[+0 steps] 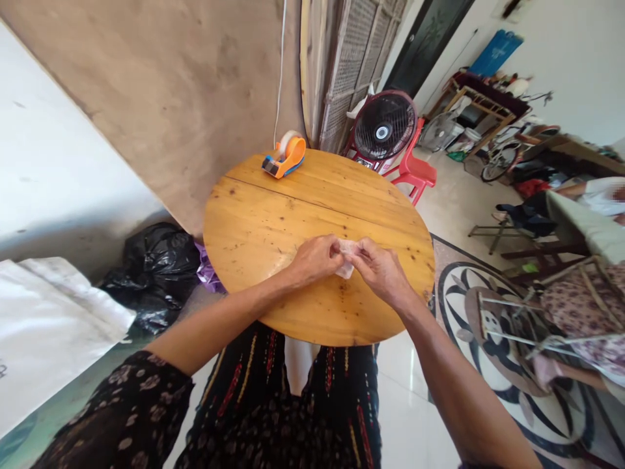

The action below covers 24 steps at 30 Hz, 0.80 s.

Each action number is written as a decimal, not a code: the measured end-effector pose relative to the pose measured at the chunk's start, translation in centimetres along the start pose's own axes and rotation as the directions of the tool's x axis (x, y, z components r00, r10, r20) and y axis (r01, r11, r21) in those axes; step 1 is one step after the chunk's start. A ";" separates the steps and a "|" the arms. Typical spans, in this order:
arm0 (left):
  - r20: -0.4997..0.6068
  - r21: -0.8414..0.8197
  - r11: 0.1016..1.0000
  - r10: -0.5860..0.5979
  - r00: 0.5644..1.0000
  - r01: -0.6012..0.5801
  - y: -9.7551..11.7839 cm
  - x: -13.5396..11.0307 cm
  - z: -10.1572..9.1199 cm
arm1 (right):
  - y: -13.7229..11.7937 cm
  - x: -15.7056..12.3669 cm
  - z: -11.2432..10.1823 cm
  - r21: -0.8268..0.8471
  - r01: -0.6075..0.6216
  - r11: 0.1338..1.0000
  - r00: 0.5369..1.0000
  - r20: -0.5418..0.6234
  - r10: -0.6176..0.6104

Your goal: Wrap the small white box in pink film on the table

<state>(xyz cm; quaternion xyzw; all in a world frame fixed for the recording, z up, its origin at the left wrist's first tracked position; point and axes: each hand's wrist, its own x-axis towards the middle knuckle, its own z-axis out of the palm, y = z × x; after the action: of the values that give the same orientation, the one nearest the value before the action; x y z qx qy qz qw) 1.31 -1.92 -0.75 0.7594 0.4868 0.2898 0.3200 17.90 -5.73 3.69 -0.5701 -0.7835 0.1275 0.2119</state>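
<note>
Over the wooden table (273,221), both my hands hold one small, pale pinkish, crumpled-looking piece (346,268), perhaps a packet or a folded sheet; its exact kind does not show. My left hand (318,259) pinches its left side between thumb and fingers. On the opposite edge, my right hand (378,266) is closed on it in the same way. My fingertips cover part of the piece. Farther off, near the table's back edge, an orange and blue tape dispenser (291,158) carries a roll of clear tape.
Behind the table stand a dark red fan (383,130) and a red plastic chair (415,170). Black plastic bags (159,267) and a white sack (58,319) lie to the left. At right, another person (603,198) is beside a cloth-covered table (576,225).
</note>
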 end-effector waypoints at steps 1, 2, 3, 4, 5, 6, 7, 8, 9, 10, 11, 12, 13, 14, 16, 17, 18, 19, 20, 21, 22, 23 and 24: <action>0.006 -0.023 1.000 -0.007 1.000 0.007 0.0 0.0 -0.1 | -0.1 0.0 -0.1 -0.022 0.001 1.000 1.000 0.009 -0.001; 0.016 -0.047 0.999 -0.013 1.000 0.014 0.0 0.0 -0.1 | -0.2 -0.1 -0.1 -0.048 0.004 0.999 1.000 0.017 -0.003; 0.031 -0.072 0.997 -0.014 0.999 0.016 -0.1 0.0 -0.2 | -0.4 -0.1 -0.1 -0.075 0.008 0.997 1.000 0.025 -0.006; 0.051 -0.100 0.995 -0.010 0.999 0.015 -0.2 0.1 -0.4 | -0.5 -0.2 -0.1 -0.101 0.013 0.995 0.999 0.033 -0.010; 0.075 -0.130 0.991 -0.005 0.997 0.015 -0.4 0.2 -0.5 | -0.5 -0.3 -0.1 -0.125 0.019 0.992 0.999 0.040 -0.014; 0.100 -0.157 0.987 -0.001 0.995 0.017 -0.7 0.2 -0.7 | -0.6 -0.4 0.0 -0.146 0.023 0.989 0.999 0.045 -0.017; 0.120 -0.180 0.984 0.006 0.993 0.016 -1.0 0.3 -0.8 | -0.7 -0.5 0.1 -0.167 0.026 0.986 0.999 0.048 -0.018; 0.128 -0.195 0.981 0.024 0.991 0.001 -1.4 0.4 -1.0 | -0.7 -0.6 0.3 -0.185 0.026 0.982 0.999 0.049 -0.017; 0.120 -0.202 0.979 0.061 0.991 -0.035 -1.8 0.4 -1.2 | -0.8 -0.8 0.4 -0.202 0.026 0.979 0.999 0.047 -0.017; 0.098 -0.199 0.975 0.122 0.988 -0.101 -2.1 0.5 -1.4 | -0.8 -1.0 0.6 -0.218 0.028 0.976 0.999 0.042 -0.019; 0.075 -0.189 0.963 0.207 0.976 -0.189 -2.4 0.5 -1.7 | -0.8 -1.1 0.8 -0.234 0.030 0.972 0.999 0.037 -0.023; 0.061 -0.175 0.942 0.301 0.952 -0.287 -2.7 0.6 -1.8 | -0.8 -1.2 1.0 -0.250 0.037 0.968 0.999 0.033 -0.029; 0.059 -0.161 0.914 0.385 0.921 -0.372 -2.9 0.6 -2.0 | -0.8 -1.3 1.1 -0.266 0.044 0.963 0.999 0.030 -0.038; 0.072 -0.149 0.887 0.450 0.890 -0.436 -3.0 0.7 -2.1 | -0.9 -1.4 1.2 -0.279 0.054 0.959 0.998 0.025 -0.049; 0.117 -0.131 0.859 0.510 0.852 -0.496 -3.1 0.7 -2.3 | -0.9 -1.6 1.5 -0.289 0.070 0.955 0.997 0.011 -0.070; 0.136 -0.128 0.856 0.516 0.846 -0.501 -3.1 0.7 -2.4 | -1.0 -1.8 1.6 -0.284 0.075 0.956 0.997 0.006 -0.076; 0.149 -0.129 0.856 0.516 0.844 -0.500 -3.1 0.7 -2.5 | -1.0 -1.9 1.7 -0.272 0.079 0.959 0.997 0.003 -0.082; 0.160 -0.135 0.857 0.514 0.843 -0.497 -3.0 0.7 -2.5 | -1.0 -2.2 1.8 -0.256 0.085 0.963 0.996 -0.001 -0.088; 0.168 -0.144 0.859 0.511 0.843 -0.492 -3.0 0.6 -2.6 | -1.0 -2.5 2.0 -0.235 0.093 0.967 0.995 -0.006 -0.097; 0.170 -0.153 0.861 0.506 0.846 -0.484 -3.0 0.6 -2.7 | -0.8 -2.8 2.2 -0.212 0.108 0.971 0.993 -0.013 -0.113; 0.168 -0.160 0.864 0.501 0.849 -0.477 -3.0 0.5 -2.7 | -0.7 -3.2 2.4 -0.188 0.130 0.974 0.990 -0.028 -0.138; 0.167 -0.163 0.866 0.496 0.852 -0.472 -3.0 0.5 -2.8 | -0.4 -3.7 2.8 -0.164 0.156 0.974 0.985 -0.052 -0.167; 0.163 -0.163 0.868 0.493 0.854 -0.470 -3.0 0.5 -2.7 | -0.1 -4.2 3.2 -0.142 0.183 0.973 0.977 -0.086 -0.196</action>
<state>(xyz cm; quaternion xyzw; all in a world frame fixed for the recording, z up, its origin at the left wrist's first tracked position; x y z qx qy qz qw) -2.26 0.09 -1.29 0.8621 0.2285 0.3111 0.3282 17.41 -9.58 0.18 -0.5113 -0.8295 0.0255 0.2234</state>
